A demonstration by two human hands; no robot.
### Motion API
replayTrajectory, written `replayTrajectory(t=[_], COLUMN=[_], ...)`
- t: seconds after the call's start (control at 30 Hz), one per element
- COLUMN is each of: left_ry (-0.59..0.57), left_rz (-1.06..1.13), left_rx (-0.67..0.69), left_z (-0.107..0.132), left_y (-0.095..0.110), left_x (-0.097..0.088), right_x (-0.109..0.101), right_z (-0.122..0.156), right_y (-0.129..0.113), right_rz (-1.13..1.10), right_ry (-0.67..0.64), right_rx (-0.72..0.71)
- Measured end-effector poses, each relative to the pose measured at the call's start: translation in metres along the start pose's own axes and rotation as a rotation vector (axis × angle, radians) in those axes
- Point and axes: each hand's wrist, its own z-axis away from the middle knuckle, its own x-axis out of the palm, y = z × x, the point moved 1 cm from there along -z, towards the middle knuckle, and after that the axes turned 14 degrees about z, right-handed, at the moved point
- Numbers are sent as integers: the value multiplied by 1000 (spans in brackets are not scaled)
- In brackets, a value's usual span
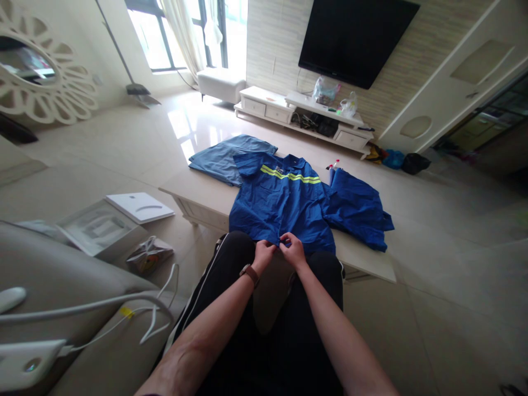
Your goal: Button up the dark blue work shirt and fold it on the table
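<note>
A bright blue work shirt [280, 203] with yellow reflective stripes lies spread on a low pale table [198, 192], collar away from me. My left hand [263, 254], with a brown watch on its wrist, and my right hand [292, 250] meet at the shirt's near hem in the middle. Both hands have their fingers pinched on the hem fabric. A sleeve or second blue piece [358, 212] spreads off to the right of the shirt. My knees in black trousers sit just below the table edge.
A duller blue garment [226, 157] lies at the table's far left. An open white box [103, 228] and its lid sit on the floor to the left. A grey sofa arm with white cables is at lower left. A TV [355, 38] and white cabinet stand against the far wall.
</note>
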Motion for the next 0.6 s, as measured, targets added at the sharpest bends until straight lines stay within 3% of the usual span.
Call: replayTrajectory(t=[0.3,0.6], left_ry=[9,-52], left_rz=[-38,60], left_rx=[33,-28], left_z=[-1,-3], left_y=[4,3], left_x=[1,8], right_x=[-1,4], right_z=[5,-1], right_y=[-3,7], right_rz=[118,69], right_ry=[-34,80], right_rx=[-149,33])
